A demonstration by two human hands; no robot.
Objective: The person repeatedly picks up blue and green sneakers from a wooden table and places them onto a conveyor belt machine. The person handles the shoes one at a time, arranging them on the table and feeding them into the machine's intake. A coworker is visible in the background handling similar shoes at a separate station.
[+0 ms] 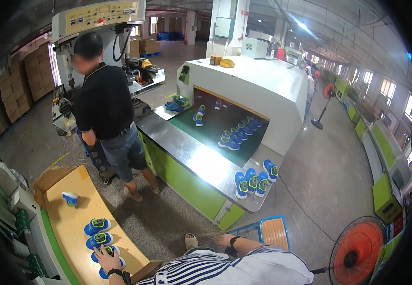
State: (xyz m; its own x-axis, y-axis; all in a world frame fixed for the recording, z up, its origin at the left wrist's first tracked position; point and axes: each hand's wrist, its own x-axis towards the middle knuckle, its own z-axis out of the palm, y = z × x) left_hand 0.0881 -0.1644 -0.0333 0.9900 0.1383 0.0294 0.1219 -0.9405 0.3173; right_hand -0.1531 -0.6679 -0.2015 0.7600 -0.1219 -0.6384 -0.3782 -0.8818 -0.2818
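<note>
My left hand (108, 261), with a dark band at the wrist, lies over a blue sneaker (114, 250) on the wooden-topped table at lower left, its fingers curled on the shoe's upper. Beside it stand two more blue sneakers with lime collars, one sneaker (100, 239) close by and another sneaker (97, 226) farther off. Part of one more sneaker (103, 273) shows under the hand. A single blue sneaker (71, 199) sits apart, farther up the table. My right hand (225, 240) is low near my lap, beyond a black wristband; its fingers are not clear.
A person in black (104, 97) stands ahead at a machine (99, 19). A white-and-green conveyor machine (244, 80) carries rows of blue sneakers; several more sneakers (251, 180) stand on its metal ledge (198, 159). A stool (273, 232) and an orange fan (358, 251) are at right.
</note>
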